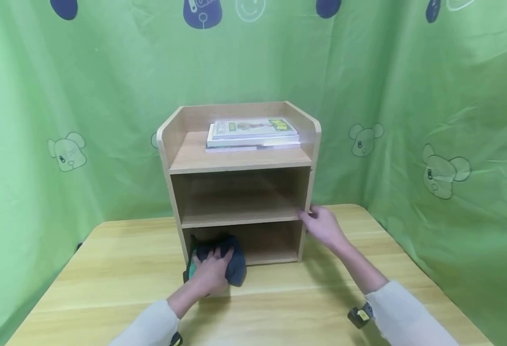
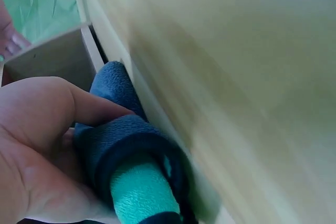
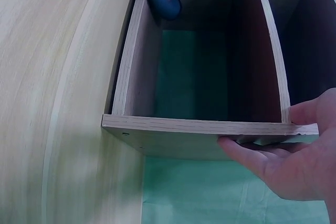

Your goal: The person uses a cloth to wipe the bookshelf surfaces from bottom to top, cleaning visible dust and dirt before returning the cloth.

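A small wooden shelf unit (image 1: 240, 166) stands on the table. At the left front of its bottom compartment, my left hand (image 1: 213, 276) holds a bundle of dark blue cloth (image 1: 237, 269) and green cloth (image 2: 143, 190). In the left wrist view the blue cloth (image 2: 118, 90) looks fuzzy and rolled, with a dark edge band, and the thumb presses on it. My right hand (image 1: 322, 227) grips the right side panel (image 3: 210, 126) near the middle board, thumb and fingers on either side of its front edge. Part of the bundle is hidden under the left hand.
Several thin books (image 1: 253, 134) lie stacked on the unit's top. A green curtain (image 1: 119, 62) hangs behind and at both sides of the wooden table (image 1: 119, 274). A small dark object with a yellow patch (image 1: 359, 316) is by the right sleeve.
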A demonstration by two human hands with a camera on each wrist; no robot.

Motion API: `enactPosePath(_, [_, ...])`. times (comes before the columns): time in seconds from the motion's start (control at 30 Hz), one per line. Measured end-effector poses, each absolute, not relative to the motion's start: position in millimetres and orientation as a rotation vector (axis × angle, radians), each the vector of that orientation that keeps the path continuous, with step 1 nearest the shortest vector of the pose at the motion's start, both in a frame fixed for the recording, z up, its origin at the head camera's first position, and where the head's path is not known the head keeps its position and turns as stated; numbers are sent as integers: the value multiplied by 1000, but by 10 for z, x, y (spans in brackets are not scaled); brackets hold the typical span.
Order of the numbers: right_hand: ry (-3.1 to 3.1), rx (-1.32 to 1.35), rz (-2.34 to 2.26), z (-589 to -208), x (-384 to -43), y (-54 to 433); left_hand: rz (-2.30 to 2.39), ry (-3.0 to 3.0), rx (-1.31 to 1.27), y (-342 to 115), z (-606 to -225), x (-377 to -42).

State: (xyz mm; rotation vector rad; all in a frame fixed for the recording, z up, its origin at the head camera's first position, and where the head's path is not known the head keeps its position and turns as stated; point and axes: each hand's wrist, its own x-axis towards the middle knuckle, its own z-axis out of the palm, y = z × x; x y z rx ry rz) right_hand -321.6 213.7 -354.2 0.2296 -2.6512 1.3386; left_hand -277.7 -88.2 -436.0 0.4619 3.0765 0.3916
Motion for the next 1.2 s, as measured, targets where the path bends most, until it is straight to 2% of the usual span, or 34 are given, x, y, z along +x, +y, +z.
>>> enactPosePath(0.73, [-2601,182,1358,-3563,-3218,2106,291,3026,540,475,-4348,-2880])
enactPosePath(0.97, [-2616,197,1360,-3560,-3221,2111,302,3004,504,606,-4319,-2914])
enactPosePath(1.2, [-2620,187,1365,-3588,-3233,2119,312,2994,608,500,-4331,-2884])
